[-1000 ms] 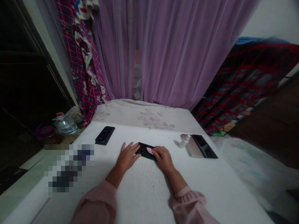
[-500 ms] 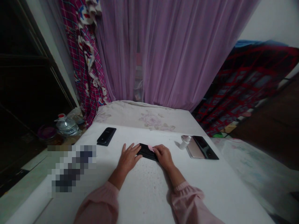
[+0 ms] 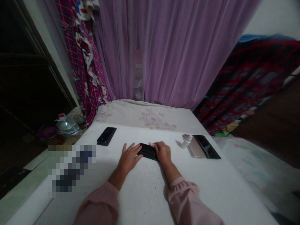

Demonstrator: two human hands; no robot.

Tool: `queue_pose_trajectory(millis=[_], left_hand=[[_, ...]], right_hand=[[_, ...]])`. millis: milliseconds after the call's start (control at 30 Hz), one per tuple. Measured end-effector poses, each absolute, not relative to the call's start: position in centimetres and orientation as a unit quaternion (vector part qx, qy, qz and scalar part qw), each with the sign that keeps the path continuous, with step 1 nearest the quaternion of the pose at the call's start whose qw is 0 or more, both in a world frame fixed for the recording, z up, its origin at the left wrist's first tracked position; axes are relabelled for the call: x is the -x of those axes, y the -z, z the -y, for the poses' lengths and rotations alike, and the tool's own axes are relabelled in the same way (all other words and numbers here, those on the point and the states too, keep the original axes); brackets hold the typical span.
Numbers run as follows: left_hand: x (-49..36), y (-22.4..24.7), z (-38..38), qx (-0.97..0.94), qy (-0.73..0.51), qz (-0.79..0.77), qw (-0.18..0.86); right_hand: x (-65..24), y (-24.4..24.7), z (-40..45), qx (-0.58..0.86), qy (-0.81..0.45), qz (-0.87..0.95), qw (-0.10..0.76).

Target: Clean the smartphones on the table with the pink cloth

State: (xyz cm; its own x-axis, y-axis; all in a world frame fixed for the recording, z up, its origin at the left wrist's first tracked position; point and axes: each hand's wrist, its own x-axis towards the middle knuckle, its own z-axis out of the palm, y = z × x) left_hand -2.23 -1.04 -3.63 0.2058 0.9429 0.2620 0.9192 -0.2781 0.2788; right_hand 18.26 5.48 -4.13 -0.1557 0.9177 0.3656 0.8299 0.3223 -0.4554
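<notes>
A flat black phone-sized object [image 3: 147, 150], perhaps a phone or its case, lies on the white-covered table. Across its left end rests my left hand [image 3: 128, 158], fingers spread, with the index finger and thumb touching it. My right hand [image 3: 163, 152] is closed at the right end, pinching a small pink cloth [image 3: 152, 144] against the black surface. Most of the cloth is hidden under the fingers.
A black phone on a dark case [image 3: 106, 136] lies at left. At right, a small white spray bottle [image 3: 186, 142] stands beside a phone in an open folding case [image 3: 206, 147]. A pixelated patch covers something front left. A water bottle [image 3: 67, 124] stands beyond the left edge.
My right hand has shifted slightly left and up along the black object with the pink cloth, covering more of the cloth. My left hand stays in place.
</notes>
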Motion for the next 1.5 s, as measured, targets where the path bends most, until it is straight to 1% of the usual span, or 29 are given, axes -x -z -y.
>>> queue_pose_trajectory(millis=[100,200,367,733,833,967,1067,1300,1500], left_hand=[[2.2,3.6,1.0,-0.776,-0.193,-0.6,0.034],[2.2,3.4,1.0,-0.774,-0.193,-0.601,0.038],[2.2,3.3,1.0,-0.774,-0.187,-0.603,0.045],[2.2,3.3,1.1,-0.774,-0.184,-0.604,0.052],[2.2,3.0,1.1,-0.772,-0.182,-0.606,0.054],[2.1,2.9,1.1,-0.772,-0.185,-0.605,0.059],[2.1,2.9,1.1,-0.775,-0.183,-0.602,0.063],[2.2,2.8,1.1,-0.778,-0.166,-0.602,0.069],[2.3,3.4,1.1,-0.767,-0.18,-0.613,0.053]], right_hand=[[-18.2,4.1,-5.2,0.564,-0.082,0.762,0.308],[-18.7,4.2,-3.9,0.52,-0.11,0.783,0.323],[-19.2,4.4,-1.9,0.47,-0.12,0.823,0.296],[-15.5,2.2,-4.3,0.602,-0.054,0.758,0.243],[-15.6,2.2,-3.9,0.596,-0.079,0.762,0.241],[-16.8,2.5,-2.7,0.53,-0.136,0.796,0.257],[-17.4,2.5,-2.2,0.506,-0.155,0.811,0.25],[-15.7,1.6,-3.9,0.606,-0.105,0.765,0.193],[-16.5,2.1,-2.9,0.618,-0.105,0.75,0.214]])
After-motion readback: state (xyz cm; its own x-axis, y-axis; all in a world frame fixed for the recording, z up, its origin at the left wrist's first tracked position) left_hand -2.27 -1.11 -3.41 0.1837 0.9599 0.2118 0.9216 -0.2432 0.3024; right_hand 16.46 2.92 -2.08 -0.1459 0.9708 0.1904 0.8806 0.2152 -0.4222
